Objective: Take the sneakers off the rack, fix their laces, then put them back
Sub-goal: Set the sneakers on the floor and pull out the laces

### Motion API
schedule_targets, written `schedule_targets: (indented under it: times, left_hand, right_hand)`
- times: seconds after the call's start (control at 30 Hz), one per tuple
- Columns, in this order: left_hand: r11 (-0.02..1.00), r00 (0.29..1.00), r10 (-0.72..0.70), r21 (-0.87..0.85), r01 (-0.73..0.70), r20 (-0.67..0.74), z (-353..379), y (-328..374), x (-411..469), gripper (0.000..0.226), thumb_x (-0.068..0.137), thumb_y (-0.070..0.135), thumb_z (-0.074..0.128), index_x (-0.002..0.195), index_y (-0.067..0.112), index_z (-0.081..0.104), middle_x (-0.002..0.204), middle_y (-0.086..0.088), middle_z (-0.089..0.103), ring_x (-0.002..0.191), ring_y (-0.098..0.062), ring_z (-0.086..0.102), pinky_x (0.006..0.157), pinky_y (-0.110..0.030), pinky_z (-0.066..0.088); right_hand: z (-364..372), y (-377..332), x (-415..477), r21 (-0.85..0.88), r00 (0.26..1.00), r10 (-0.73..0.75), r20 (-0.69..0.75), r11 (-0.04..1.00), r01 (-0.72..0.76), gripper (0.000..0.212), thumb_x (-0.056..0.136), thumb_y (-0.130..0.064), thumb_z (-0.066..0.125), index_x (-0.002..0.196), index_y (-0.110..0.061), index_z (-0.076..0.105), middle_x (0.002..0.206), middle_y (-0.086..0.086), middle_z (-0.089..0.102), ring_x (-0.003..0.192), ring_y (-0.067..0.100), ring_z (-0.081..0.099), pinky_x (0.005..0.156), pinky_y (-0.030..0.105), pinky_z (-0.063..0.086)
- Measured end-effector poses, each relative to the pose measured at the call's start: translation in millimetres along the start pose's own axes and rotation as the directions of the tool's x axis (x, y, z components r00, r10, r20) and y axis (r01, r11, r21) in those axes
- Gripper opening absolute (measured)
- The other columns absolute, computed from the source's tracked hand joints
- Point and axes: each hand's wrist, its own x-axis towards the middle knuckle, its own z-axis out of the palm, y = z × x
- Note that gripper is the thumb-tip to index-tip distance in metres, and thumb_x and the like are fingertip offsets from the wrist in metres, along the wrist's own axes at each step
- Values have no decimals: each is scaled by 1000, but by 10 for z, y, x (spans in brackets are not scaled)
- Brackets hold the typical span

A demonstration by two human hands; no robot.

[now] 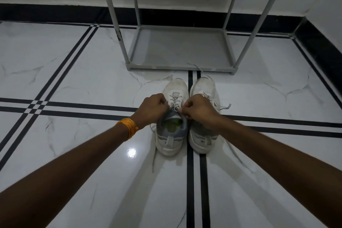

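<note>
Pinching the laces [174, 104] of the left sneaker [173, 116], both hands, left hand [153, 110] and right hand [199, 109], are clenched on thin, limp cord, best held near its ends. The pair looks light and soft; the right sneaker [203, 114], laces loose, sits just beside the right fingers. Beneath lies glossy, probably slippery marble floor [74, 72]; beyond the fingertips stands the bare grey rack [180, 48].

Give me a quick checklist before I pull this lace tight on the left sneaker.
1. Both sneakers off the rack, on the floor: ok.
2. Left hand and right hand both on the left sneaker's lace: ok.
3. Lace ends even in length: cannot tell, hands hide them.
4. Right sneaker's lace tied: not ok, loose ends trail out.
5. Bottom shelf free for putting them back: ok.
</note>
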Motion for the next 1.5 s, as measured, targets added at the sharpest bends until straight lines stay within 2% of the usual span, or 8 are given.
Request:
schedule_targets:
  times: [0.13, 0.37, 0.5, 0.8, 1.0, 1.2, 1.37, 1.5]
  left_hand:
    - [997, 999, -43, -66, 44, 24, -83, -9, 44, 12, 86, 22, 66, 85, 10, 65, 83, -2, 62, 76, -15, 55, 60, -23, 44]
    - [992, 996, -72, -104, 77, 53, -129, 13, 22, 22, 80, 24, 75, 79, 2, 74, 85, -15, 71, 81, -24, 63, 59, -23, 45]
    - [970, 985, -147, -181, 162, 92, -107, 27, -9, 27, 82, 21, 73, 65, 1, 65, 72, -18, 60, 68, -23, 54, 54, -25, 42]
    - [940, 973, -226, -254, 229, 44, 48, 92, -84, 27, 69, 16, 83, 73, -5, 66, 88, -26, 70, 88, -40, 69, 79, -50, 61]
    - [990, 994, -110, -93, 108, -16, 29, 50, -123, 34, 71, 31, 84, 76, 1, 70, 84, -15, 73, 82, -29, 71, 71, -41, 62]
    - [985, 991, -8, 172, 32, -135, -344, 34, -246, 58, 87, 54, 61, 49, 13, 46, 45, 0, 42, 46, -14, 40, 51, -23, 32]
    - [968, 999, -26, -248, 18, -29, -393, 194, -308, 41, 94, 38, 57, 69, 6, 63, 71, -6, 62, 72, -19, 59, 65, -28, 48]
    - [953, 997, 59, -296, -72, -54, -477, 338, -316, 38, 91, 37, 63, 66, 9, 58, 57, 1, 52, 56, -14, 50, 55, -29, 48]
  right_hand:
    - [-93, -46, 65, -38, 995, 89, 43, 995, -87, 16, 80, -11, 76, 84, 4, 74, 84, 17, 73, 78, 23, 67, 71, 33, 54]
    - [-17, -47, 42, 101, 962, 269, 39, 957, -272, 14, 88, 0, 48, 86, 3, 62, 71, 17, 62, 55, 23, 59, 44, 24, 48]
    - [43, -111, -27, 135, 966, 258, -21, 958, -253, 6, 79, -7, 67, 79, -5, 61, 73, 10, 60, 70, 25, 60, 52, 28, 46]
    - [72, -53, -134, 46, 975, 128, -182, 992, -121, 41, 60, -13, 90, 54, -19, 50, 66, 3, 64, 67, 19, 62, 65, 32, 55]
    - [66, -55, -137, -126, 981, 27, -194, 991, -52, 40, 65, -23, 89, 57, -20, 50, 69, 3, 64, 68, 17, 62, 61, 28, 49]
    - [-171, -50, -188, -296, 996, -34, -82, 955, 8, 45, 72, -39, 82, 55, -20, 44, 57, -2, 51, 58, 17, 52, 49, 26, 32]
    - [-532, -295, -256, -278, 997, -67, -35, 959, 55, 45, 85, -40, 69, 51, -17, 51, 49, -2, 47, 46, 12, 42, 47, 25, 30]
    - [-886, -434, -263, -123, 985, -104, -138, 989, 87, 33, 85, -27, 69, 70, 2, 69, 59, 9, 63, 49, 12, 50, 52, 29, 43]
